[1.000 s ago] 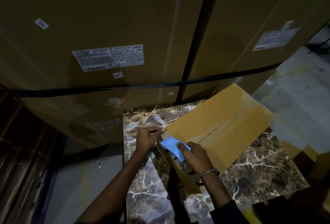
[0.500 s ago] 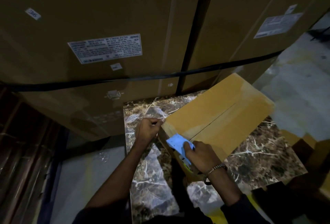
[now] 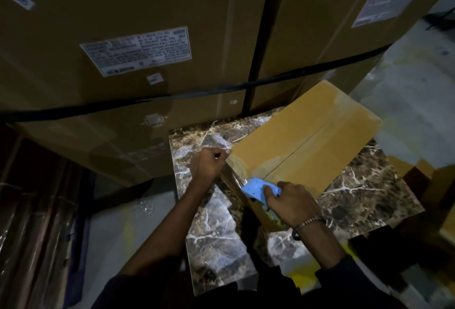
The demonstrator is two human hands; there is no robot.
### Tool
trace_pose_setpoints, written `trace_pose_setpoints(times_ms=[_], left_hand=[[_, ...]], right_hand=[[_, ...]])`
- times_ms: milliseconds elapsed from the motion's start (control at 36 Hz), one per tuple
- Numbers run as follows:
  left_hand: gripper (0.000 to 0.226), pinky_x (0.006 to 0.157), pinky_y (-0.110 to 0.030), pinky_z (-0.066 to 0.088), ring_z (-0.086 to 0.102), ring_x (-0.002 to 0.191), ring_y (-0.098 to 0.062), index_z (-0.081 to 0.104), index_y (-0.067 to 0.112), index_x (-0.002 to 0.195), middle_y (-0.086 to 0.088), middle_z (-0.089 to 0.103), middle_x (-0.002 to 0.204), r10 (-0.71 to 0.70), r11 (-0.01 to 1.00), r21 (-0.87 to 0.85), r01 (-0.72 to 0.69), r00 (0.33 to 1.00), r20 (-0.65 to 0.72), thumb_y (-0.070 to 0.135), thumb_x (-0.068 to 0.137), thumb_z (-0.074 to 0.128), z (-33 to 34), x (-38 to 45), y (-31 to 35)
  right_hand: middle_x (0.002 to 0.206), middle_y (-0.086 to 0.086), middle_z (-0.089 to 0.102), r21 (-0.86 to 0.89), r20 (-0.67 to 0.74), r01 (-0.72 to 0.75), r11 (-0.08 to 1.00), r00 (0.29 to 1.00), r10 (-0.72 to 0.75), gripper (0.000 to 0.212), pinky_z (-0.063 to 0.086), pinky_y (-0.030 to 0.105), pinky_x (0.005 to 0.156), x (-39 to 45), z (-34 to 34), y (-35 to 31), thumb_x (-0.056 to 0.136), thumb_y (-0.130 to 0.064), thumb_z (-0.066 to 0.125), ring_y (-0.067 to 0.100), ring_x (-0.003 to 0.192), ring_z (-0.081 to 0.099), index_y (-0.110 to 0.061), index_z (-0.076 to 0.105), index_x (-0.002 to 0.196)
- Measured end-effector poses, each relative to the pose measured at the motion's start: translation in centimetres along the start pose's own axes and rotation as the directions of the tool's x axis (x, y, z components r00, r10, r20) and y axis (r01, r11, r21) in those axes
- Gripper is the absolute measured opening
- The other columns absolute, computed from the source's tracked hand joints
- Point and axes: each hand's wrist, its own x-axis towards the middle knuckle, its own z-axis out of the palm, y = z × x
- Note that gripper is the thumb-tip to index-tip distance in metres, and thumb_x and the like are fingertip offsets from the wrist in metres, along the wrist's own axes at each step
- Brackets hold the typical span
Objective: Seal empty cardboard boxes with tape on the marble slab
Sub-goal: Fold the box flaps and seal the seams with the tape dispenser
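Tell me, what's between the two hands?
In the head view, a stretch of clear tape runs along the cardboard box edge, from left hand to right hand.

Dim, soft, wide-angle edge bending

**Dim storeroom, tall cartons behind**

We see two large brown cartons (image 3: pixel 123 25) filling the back, each bearing a white printed label (image 3: pixel 138 50) and bound by a black strap (image 3: pixel 172 94). Pale grey floor (image 3: pixel 413 92) shows at right and lower left. Dark wooden planks (image 3: pixel 37 210) stand at left. Light is weak.
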Motion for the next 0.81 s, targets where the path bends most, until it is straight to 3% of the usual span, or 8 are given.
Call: trace_pose_setpoints(times_ms=[56,111,167,222,306,417,611,806], left_hand=[[0.051,0.07,-0.033,0.049,0.076,0.092,-0.027,0.08,0.024,0.102,0.0,0.08,0.091,0.023,0.997,0.076,-0.025,0.999,0.037,0.063,0.096,0.048,0.3,-0.2,0.6],[0.049,0.089,-0.039,0.053,0.071,0.112,-0.032,0.072,0.025,0.129,-0.006,0.078,0.118,0.03,0.993,0.114,-0.033,0.999,0.031,0.058,0.097,0.056,0.5,-0.9,1.6],[0.075,0.105,-0.043,0.05,0.063,0.128,-0.031,0.06,0.017,0.148,-0.012,0.068,0.14,0.071,0.992,0.102,-0.073,0.997,0.023,0.06,0.088,0.068,0.6,-1.8,2.6],[0.09,0.108,-0.048,0.048,0.055,0.138,-0.032,0.054,0.013,0.152,-0.013,0.06,0.15,0.094,0.988,0.118,-0.098,0.995,0.046,0.065,0.081,0.073,0.9,-2.9,3.1],[0.094,0.101,-0.046,0.05,0.052,0.138,-0.034,0.053,0.014,0.15,-0.01,0.059,0.148,0.091,0.976,0.19,-0.108,0.991,0.099,0.073,0.078,0.068,1.5,-3.7,2.6],[0.106,0.114,-0.05,0.043,0.034,0.155,-0.034,0.037,0.016,0.163,-0.006,0.042,0.166,0.035,0.96,0.269,-0.077,0.987,0.16,0.079,0.079,0.053,1.7,-4.0,2.6],[0.103,0.121,-0.063,0.028,0.013,0.162,-0.033,0.025,0.022,0.167,-0.002,0.027,0.173,-0.038,0.942,0.332,-0.043,0.971,0.235,0.08,0.086,0.05,1.5,-4.2,3.4],[0.091,0.122,-0.066,0.023,0.007,0.162,-0.038,0.023,0.022,0.168,-0.004,0.024,0.174,-0.041,0.94,0.338,-0.042,0.971,0.234,0.063,0.097,0.062,1.4,-4.7,4.5]], right_hand=[[0.118,0.014,0.069,-0.005,0.002,-0.008,1.0,1.0,0.008,0.066,0.055,0.042,0.08,-0.3,0.1,-0.3,0.099,-0.066,0.043,0.037,0.096,0.066,-0.017,0.061,0.137],[0.118,0.014,0.069,-0.022,-0.02,-0.002,1.0,1.0,0.002,0.065,0.054,0.043,0.08,-0.6,0.2,-0.6,0.099,-0.065,0.042,0.037,0.098,0.066,-0.015,0.062,0.137],[0.116,0.015,0.069,-0.029,-0.04,-0.009,1.0,0.999,0.008,0.063,0.051,0.042,0.076,-0.9,0.0,-0.9,0.099,-0.064,0.042,0.038,0.097,0.065,-0.015,0.063,0.133],[0.102,0.013,0.067,-0.03,-0.046,-0.015,0.999,0.999,0.014,0.06,0.044,0.037,0.068,-1.0,0.0,-0.9,0.099,-0.063,0.042,0.036,0.086,0.063,-0.015,0.066,0.125],[0.09,0.01,0.063,-0.024,-0.052,-0.024,0.999,0.998,0.023,0.058,0.041,0.034,0.064,-0.9,-0.1,-0.8,0.099,-0.063,0.042,0.032,0.074,0.055,-0.013,0.068,0.114],[0.108,0.015,0.068,-0.008,-0.009,0.006,1.0,1.0,-0.006,0.062,0.039,0.035,0.068,-0.3,-0.2,-0.3,0.1,-0.064,0.04,0.032,0.077,0.053,-0.012,0.067,0.121],[0.124,0.019,0.065,0.084,0.042,0.067,0.994,0.997,-0.071,0.066,0.049,0.043,0.093,-1.5,-0.5,1.3,0.101,-0.067,0.036,0.038,0.112,0.059,-0.013,0.063,0.128],[0.113,0.018,0.069,0.09,0.041,0.065,0.994,0.997,-0.068,0.062,0.048,0.036,0.079,-4.9,-0.3,6.3,0.1,-0.065,0.039,0.036,0.104,0.065,-0.011,0.068,0.111]])
